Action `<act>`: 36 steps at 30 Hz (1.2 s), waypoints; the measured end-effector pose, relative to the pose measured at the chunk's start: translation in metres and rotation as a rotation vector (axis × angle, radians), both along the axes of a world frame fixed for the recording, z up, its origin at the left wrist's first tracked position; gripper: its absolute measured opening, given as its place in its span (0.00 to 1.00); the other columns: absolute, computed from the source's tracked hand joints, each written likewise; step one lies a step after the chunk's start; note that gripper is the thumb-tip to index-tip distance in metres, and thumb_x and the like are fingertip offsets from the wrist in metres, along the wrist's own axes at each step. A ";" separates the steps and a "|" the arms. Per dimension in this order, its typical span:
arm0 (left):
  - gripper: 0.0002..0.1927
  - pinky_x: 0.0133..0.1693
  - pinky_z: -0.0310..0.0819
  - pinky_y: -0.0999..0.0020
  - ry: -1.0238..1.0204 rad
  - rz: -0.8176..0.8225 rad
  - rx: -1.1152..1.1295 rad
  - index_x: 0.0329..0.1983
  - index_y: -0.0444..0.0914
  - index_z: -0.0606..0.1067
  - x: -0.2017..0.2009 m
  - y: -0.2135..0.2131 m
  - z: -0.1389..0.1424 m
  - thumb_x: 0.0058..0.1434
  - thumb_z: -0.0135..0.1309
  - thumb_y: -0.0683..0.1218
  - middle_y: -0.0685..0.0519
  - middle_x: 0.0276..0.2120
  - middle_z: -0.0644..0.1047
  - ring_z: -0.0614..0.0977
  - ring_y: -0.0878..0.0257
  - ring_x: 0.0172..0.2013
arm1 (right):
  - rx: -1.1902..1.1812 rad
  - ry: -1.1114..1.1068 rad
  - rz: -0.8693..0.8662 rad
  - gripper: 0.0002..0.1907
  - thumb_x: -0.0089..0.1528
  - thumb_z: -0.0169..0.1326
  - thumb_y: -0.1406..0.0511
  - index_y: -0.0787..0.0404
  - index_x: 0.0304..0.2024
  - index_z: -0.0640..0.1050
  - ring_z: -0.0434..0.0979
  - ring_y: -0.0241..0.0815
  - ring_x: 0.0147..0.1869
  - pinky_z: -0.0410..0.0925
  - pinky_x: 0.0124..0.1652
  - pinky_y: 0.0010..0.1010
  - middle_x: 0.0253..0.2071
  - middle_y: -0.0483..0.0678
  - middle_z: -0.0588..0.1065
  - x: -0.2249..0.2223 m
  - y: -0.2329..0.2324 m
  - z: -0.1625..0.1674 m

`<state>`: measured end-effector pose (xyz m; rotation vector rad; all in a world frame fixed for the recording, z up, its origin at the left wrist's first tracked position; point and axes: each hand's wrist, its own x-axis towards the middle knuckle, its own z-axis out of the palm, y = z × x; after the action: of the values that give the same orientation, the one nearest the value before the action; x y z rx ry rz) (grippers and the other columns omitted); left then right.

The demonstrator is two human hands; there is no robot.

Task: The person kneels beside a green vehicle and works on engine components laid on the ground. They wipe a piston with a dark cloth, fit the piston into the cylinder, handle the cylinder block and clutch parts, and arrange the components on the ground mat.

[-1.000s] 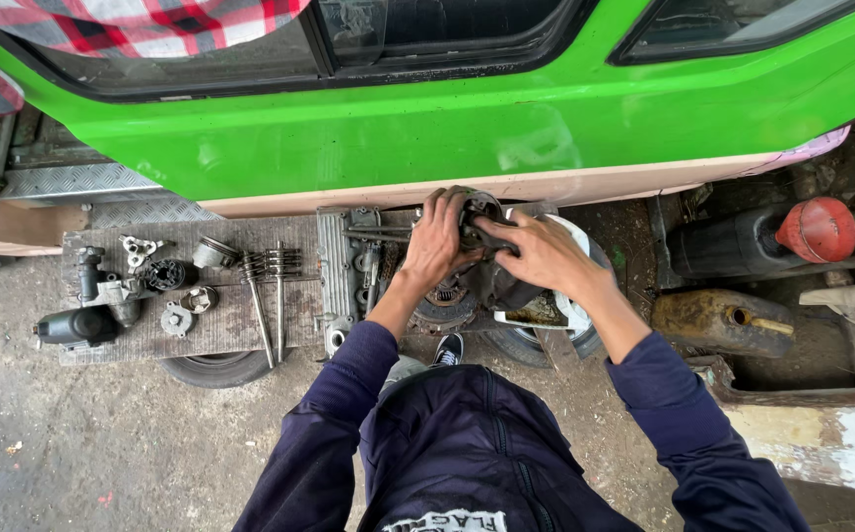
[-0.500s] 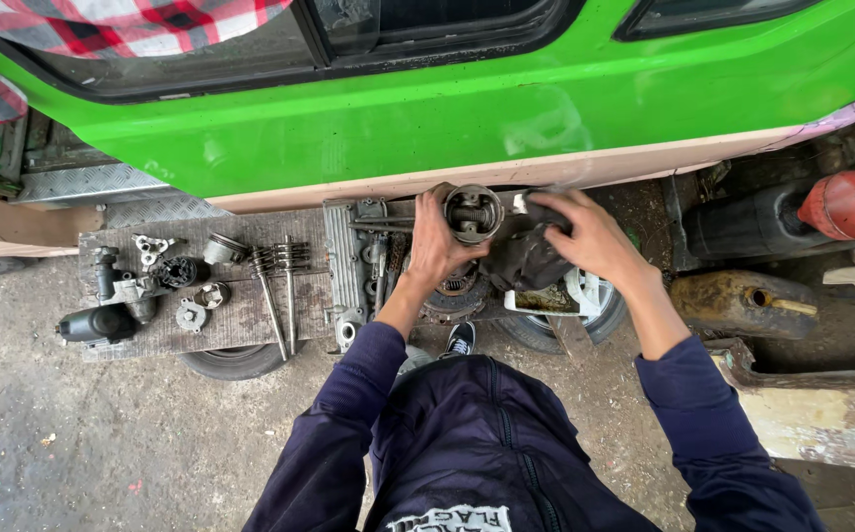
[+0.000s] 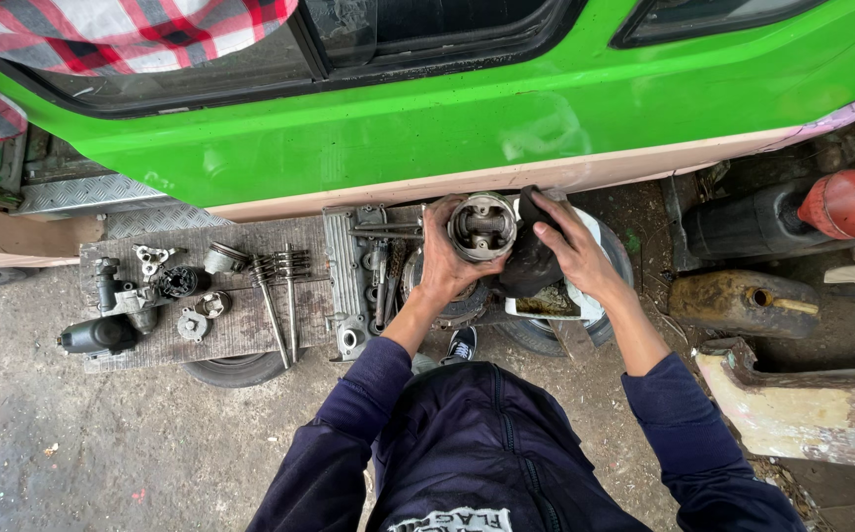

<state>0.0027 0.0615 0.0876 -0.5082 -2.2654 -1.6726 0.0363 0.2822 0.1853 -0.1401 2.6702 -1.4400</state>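
Note:
My left hand (image 3: 444, 258) grips a round metal piston (image 3: 482, 226), held up with its hollow underside facing me. My right hand (image 3: 571, 247) presses a dark rag (image 3: 529, 262) against the piston's right side. Both hands hover over a white tub (image 3: 573, 303) of dirty liquid that rests on a tyre (image 3: 536, 336). My dark blue sleeves and jacket fill the bottom of the view.
A green vehicle body (image 3: 467, 108) runs across the top. On a wooden board (image 3: 240, 330) to the left lie engine parts, valves (image 3: 279, 286) and a ribbed metal cover (image 3: 344, 281). At right stand a black jerrycan with red cap (image 3: 841, 202) and a rusty can (image 3: 748, 303).
I lifted the piston higher and turned its open end toward me. My right hand shifted from the piston's top to its right side with the rag.

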 end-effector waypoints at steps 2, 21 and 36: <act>0.58 0.63 0.68 0.50 0.142 0.003 -0.051 0.66 0.35 0.56 0.000 0.002 0.004 0.40 0.78 0.58 0.42 0.59 0.65 0.70 0.46 0.60 | -0.099 -0.076 -0.046 0.39 0.67 0.42 0.41 0.59 0.70 0.68 0.57 0.54 0.78 0.50 0.71 0.45 0.72 0.57 0.64 -0.005 0.003 -0.013; 0.54 0.61 0.70 0.53 -0.148 0.025 0.036 0.63 0.29 0.60 -0.001 0.017 0.026 0.40 0.75 0.55 0.40 0.55 0.67 0.71 0.46 0.58 | -0.106 0.206 -0.220 0.37 0.70 0.43 0.43 0.61 0.70 0.68 0.66 0.47 0.66 0.62 0.64 0.39 0.65 0.56 0.65 -0.010 0.006 -0.023; 0.62 0.68 0.56 0.43 0.088 -0.269 -0.395 0.68 0.27 0.53 -0.015 0.010 0.008 0.41 0.76 0.60 0.34 0.59 0.65 0.67 0.36 0.61 | 0.958 0.265 0.509 0.34 0.58 0.52 0.74 0.41 0.64 0.76 0.73 0.50 0.60 0.63 0.64 0.46 0.53 0.56 0.71 -0.016 0.015 0.019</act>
<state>-0.0119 0.0714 0.0960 -0.9932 -2.5592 -1.2719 0.0206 0.2973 0.2041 -0.8628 2.8757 0.0477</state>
